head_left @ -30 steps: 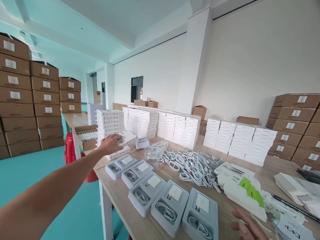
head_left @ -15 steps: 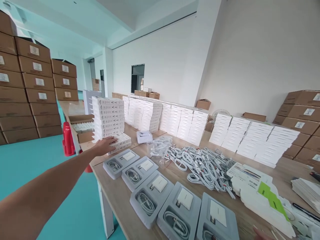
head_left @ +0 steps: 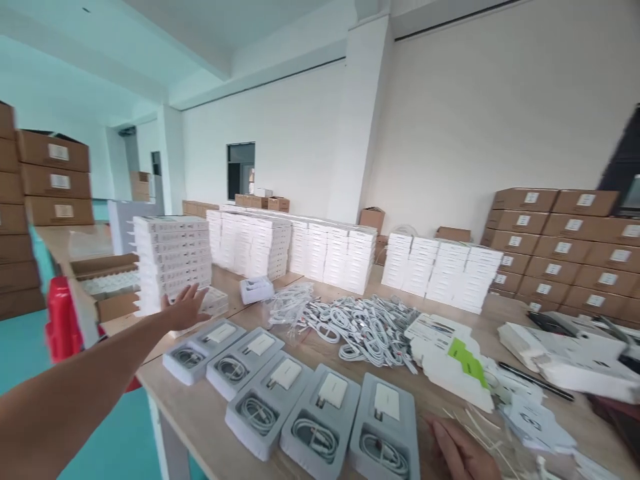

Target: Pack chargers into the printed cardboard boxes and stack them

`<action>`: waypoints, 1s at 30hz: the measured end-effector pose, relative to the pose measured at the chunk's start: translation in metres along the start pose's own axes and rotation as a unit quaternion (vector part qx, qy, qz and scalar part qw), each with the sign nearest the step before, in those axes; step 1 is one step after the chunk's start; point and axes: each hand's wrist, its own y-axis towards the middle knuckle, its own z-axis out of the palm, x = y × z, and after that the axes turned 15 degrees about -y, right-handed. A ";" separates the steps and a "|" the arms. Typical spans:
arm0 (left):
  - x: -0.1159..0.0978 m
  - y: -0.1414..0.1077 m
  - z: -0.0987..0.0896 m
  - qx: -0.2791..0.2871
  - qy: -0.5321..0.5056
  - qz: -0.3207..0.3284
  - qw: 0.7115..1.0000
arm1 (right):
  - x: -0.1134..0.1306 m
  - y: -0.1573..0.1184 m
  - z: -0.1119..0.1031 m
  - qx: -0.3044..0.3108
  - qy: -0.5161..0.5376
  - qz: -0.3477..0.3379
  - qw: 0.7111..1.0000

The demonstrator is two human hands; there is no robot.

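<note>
My left hand (head_left: 185, 308) is stretched out with its fingers spread, in front of a tall stack of white printed boxes (head_left: 175, 250) and over a low stack of the same boxes (head_left: 215, 301). It grips nothing. My right hand (head_left: 463, 452), partly cut off at the bottom edge, is by the table with fingers extended and nothing visible in them. Between my hands is a row of several grey trays (head_left: 345, 380), each with a white charger plug (head_left: 387, 402) and a coiled cable (head_left: 384, 455). Behind them lies a heap of grey cables (head_left: 373, 330).
Rows of stacked white boxes (head_left: 333, 257) line the table's back. Flat cartons with a green panel (head_left: 467, 360), a black pen (head_left: 535, 380) and paper scraps lie at right. An open brown carton (head_left: 113, 307) and a red object (head_left: 63, 320) are at left. Brown cartons (head_left: 560, 247) stand beyond.
The view has turned right. My left hand has come off the low box stack, its fingers now spread. More of my right hand has come into view at the bottom right.
</note>
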 end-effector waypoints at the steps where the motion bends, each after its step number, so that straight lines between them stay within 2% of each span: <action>1: -0.025 0.004 0.004 -0.015 -0.008 0.023 1.000 | 0.003 0.002 -0.001 0.008 0.002 -0.013 1.000; 4: -0.127 0.001 0.026 -0.035 -0.093 0.127 0.987 | 0.010 0.007 0.001 -0.019 0.021 -0.032 0.999; 5: -0.167 -0.009 0.035 -0.026 -0.176 0.182 0.967 | 0.010 0.009 0.003 -0.024 0.027 -0.035 0.999; 6: -0.208 -0.024 0.044 -0.008 -0.259 0.213 0.942 | 0.009 0.010 0.005 -0.027 0.029 -0.039 0.998; 9: -0.319 -0.084 0.074 0.110 -0.434 0.264 0.854 | 0.002 0.011 0.007 -0.045 0.018 -0.048 0.998; 10: -0.348 -0.104 0.086 0.106 -0.461 0.289 0.833 | 0.000 0.011 0.006 -0.049 0.006 -0.054 0.997; 11: -0.371 -0.120 0.098 0.103 -0.458 0.318 0.824 | -0.003 0.010 0.004 -0.050 -0.009 -0.062 0.997; 12: -0.388 -0.132 0.111 0.100 -0.431 0.348 0.827 | -0.006 0.010 0.001 -0.051 -0.024 -0.072 0.996; 14: -0.403 -0.148 0.135 0.091 -0.361 0.379 0.847 | -0.011 0.009 -0.006 -0.053 -0.052 -0.090 0.993; 17: -0.395 -0.152 0.158 0.084 -0.280 0.361 0.885 | -0.016 0.010 -0.018 -0.083 -0.103 -0.119 0.984; 20: -0.381 -0.148 0.161 0.082 -0.256 0.318 0.909 | -0.020 0.018 -0.025 -0.131 -0.187 -0.136 0.964; 23: -0.378 -0.146 0.159 0.091 -0.281 0.290 0.910 | -0.020 0.042 -0.028 -0.140 -0.269 -0.123 0.945; 26: -0.379 -0.146 0.160 0.105 -0.325 0.279 0.897 | -0.012 0.079 -0.029 -0.093 -0.342 -0.097 0.930; 30: -0.376 -0.141 0.162 0.122 -0.385 0.244 0.882 | -0.005 0.112 -0.029 0.023 -0.403 -0.068 0.913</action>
